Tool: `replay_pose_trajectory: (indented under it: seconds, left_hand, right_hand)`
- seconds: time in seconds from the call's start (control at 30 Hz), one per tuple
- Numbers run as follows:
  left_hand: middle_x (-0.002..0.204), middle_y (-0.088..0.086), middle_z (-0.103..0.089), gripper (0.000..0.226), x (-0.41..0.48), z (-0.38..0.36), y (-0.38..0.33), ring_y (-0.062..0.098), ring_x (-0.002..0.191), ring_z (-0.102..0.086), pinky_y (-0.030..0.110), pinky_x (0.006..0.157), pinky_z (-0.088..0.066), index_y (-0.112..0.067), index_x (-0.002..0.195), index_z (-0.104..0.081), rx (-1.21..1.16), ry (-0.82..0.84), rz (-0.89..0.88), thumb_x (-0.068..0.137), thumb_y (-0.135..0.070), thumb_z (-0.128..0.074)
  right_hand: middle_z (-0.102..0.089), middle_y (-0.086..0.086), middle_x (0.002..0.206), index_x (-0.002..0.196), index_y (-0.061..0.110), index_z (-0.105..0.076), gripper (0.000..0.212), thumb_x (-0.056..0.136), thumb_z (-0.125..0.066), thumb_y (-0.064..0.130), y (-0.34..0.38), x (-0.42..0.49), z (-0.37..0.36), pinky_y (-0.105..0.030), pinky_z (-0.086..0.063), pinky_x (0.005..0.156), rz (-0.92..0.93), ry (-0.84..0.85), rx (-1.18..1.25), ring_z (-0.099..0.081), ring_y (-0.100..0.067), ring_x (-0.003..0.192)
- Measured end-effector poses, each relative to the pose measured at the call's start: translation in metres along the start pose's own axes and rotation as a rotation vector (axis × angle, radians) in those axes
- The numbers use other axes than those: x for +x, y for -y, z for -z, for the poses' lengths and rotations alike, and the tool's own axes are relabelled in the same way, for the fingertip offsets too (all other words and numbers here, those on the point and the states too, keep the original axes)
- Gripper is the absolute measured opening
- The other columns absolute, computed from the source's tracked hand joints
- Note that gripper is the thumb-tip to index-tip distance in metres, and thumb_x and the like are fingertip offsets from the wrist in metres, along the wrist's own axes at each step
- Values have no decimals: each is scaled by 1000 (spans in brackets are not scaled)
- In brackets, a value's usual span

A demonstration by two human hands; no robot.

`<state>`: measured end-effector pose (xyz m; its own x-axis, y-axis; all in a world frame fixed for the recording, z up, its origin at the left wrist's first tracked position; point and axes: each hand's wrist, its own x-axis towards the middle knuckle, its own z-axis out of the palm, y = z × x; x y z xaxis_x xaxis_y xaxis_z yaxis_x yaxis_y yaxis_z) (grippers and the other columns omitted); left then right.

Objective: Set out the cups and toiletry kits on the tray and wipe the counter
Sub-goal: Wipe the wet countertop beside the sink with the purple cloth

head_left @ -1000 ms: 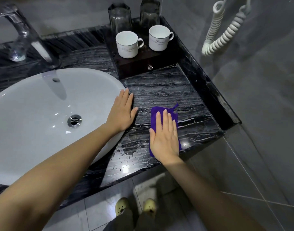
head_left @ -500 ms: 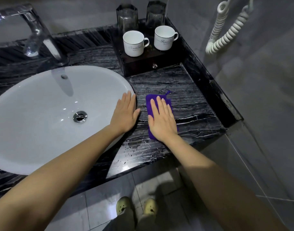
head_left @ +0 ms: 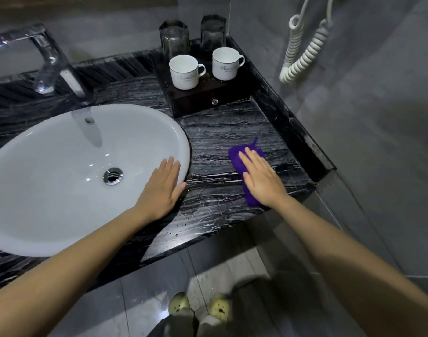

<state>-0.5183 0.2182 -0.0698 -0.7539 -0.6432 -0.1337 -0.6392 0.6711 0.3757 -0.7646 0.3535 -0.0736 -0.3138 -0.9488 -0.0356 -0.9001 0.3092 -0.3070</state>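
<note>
You can make out grey script print on both white cups, upper centre of frame: the right cup [head_left: 226,63] shows "R…" lettering, the left cup [head_left: 184,72] similar. Neither is fully legible. No other text is readable.

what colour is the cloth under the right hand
Purple cloth, flat under the right hand; the head view shows it.
</note>
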Motion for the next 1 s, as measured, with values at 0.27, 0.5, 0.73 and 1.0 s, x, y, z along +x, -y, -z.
replay_pose_trajectory:
  seconds: [0.27,0.5,0.73,1.0]
  left_hand:
    - [157,11,-10,97,-37,-8,16,23,145,-2,35,118,0,-7,146,-13,130,-44,-36,78,-72,11]
    - [157,9,-8,102,-36,-8,18,18,144,2,31,117,2,-8,147,-12,84,-52,-41,74,-74,14]
    - [152,14,-26,94,-57,-2,35,28,143,-15,38,116,-8,-4,143,-26,139,-84,-15,83,-66,12]
    - [145,21,-38,71,-56,-5,33,34,137,-31,35,113,-8,2,138,-35,239,-89,-6,96,-48,-6]
  right_hand:
    - [1,-8,161,152,14,-6,60,99,-29,31,51,-28,-22,-36,-2,122,-252,-60,1,-1,-22,149]
    - [10,-9,160,151,14,2,63,99,-27,36,139,-35,-38,-36,3,119,-342,3,156,7,-24,148]
    - [1,-9,160,151,16,-10,79,88,-32,58,127,-41,-39,-40,8,120,42,11,-50,5,-29,148]
    - [-13,-19,157,149,7,-17,75,91,-17,54,149,-5,-55,-46,-11,120,-91,-36,-2,-10,-34,147]
